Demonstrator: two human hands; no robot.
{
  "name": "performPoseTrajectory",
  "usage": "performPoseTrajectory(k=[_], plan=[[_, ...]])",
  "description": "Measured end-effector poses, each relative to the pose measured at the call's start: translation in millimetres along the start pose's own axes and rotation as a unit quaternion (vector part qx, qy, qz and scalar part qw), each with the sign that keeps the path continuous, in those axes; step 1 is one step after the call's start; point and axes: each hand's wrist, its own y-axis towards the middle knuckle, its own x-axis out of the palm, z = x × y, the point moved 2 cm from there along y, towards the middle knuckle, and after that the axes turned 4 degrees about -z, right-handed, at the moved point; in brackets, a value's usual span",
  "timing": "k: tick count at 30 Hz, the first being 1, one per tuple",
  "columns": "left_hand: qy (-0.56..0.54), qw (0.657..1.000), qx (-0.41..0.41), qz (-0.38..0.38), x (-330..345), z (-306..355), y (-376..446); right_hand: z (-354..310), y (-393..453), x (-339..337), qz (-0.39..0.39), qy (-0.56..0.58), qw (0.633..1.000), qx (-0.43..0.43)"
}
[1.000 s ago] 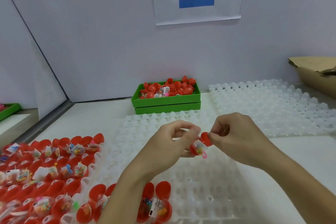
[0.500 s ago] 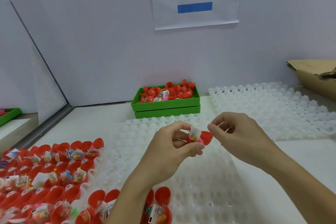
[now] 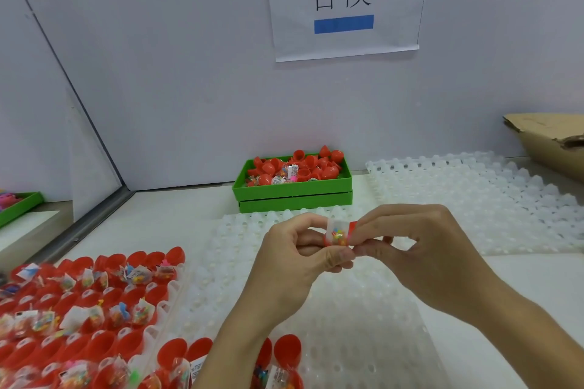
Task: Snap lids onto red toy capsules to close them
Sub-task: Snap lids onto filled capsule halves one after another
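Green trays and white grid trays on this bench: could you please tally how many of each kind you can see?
Green trays holding red capsule parts: 2, one at the back and one at the far left edge.
White grid trays without capsules: 2, one under the hands and one to the right.
Total: 4.

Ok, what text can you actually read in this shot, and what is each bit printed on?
"合模": black characters on the white paper sign taped to the wall, above a plain blue bar.
Small white labels in the green tray: print too small to read.
Labels on packets in the red capsule halves at left: blurred, unreadable.
Capsule in the hands: no readable text.
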Motion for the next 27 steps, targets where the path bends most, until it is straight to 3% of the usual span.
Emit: performPoseTrajectory(k=[8,20,27], plan=[[0.049,0.999,-0.007,-0.013,2,-4,-1,3,-1,-3,-0.006,-0.002,0.999,0.035],[0.140,0.990,0.000,-0.022,8,-6,-3,-3,-3,-5,-0.064,-0.108,0.992,-0.001],[0.119,0.992,0.022,-0.033,11,-1,-5,1,-2,-5,-0.063,-0.066,0.995,0.047]])
